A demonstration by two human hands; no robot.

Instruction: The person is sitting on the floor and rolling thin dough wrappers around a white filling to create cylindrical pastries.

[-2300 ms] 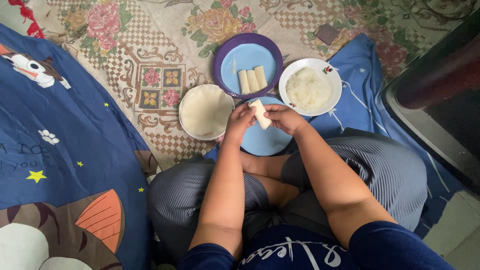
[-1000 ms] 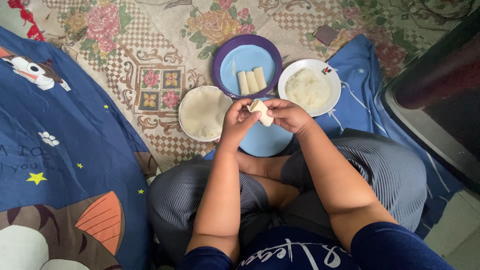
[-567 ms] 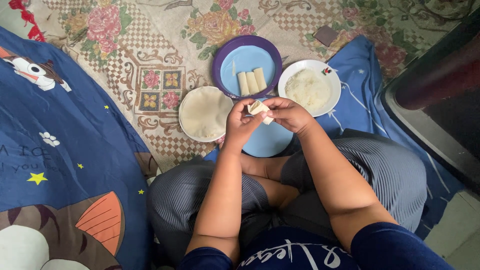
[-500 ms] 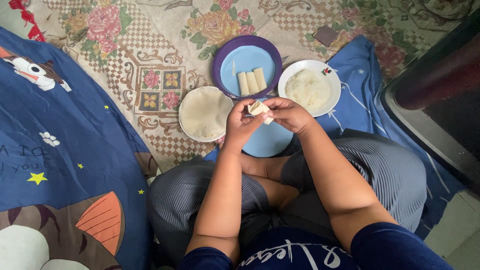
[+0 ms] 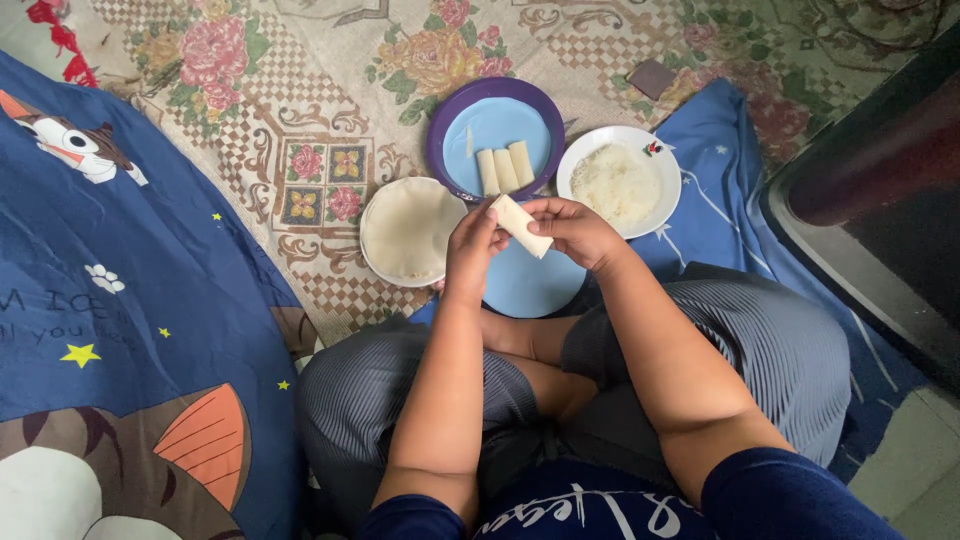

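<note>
The person sits cross-legged on a patterned floral mat (image 5: 300,120), and both hands meet over a light blue round plate (image 5: 535,285) that lies on the floor just in front of the knees. The left hand (image 5: 475,250) and the right hand (image 5: 575,232) together hold a pale, rolled cylinder of thin dough wrapper (image 5: 520,225), tilted with its far end to the left and its near end to the right. The fingers of the left hand are closed around the far-left end of the roll; the fingers of the right hand are curled and pinch its near-right end from the side.

To the left of the hands, touching the mat, lies a round stack of flat pale wrappers (image 5: 410,230). Farther away sits a purple-rimmed round plate with a blue centre (image 5: 450,125), carrying three finished pale rolls (image 5: 505,170) side by side. To its right is a white round plate of shredded white filling (image 5: 618,183). A dark blue cartoon-printed blanket (image 5: 120,330) covers the left side of the scene.
</note>
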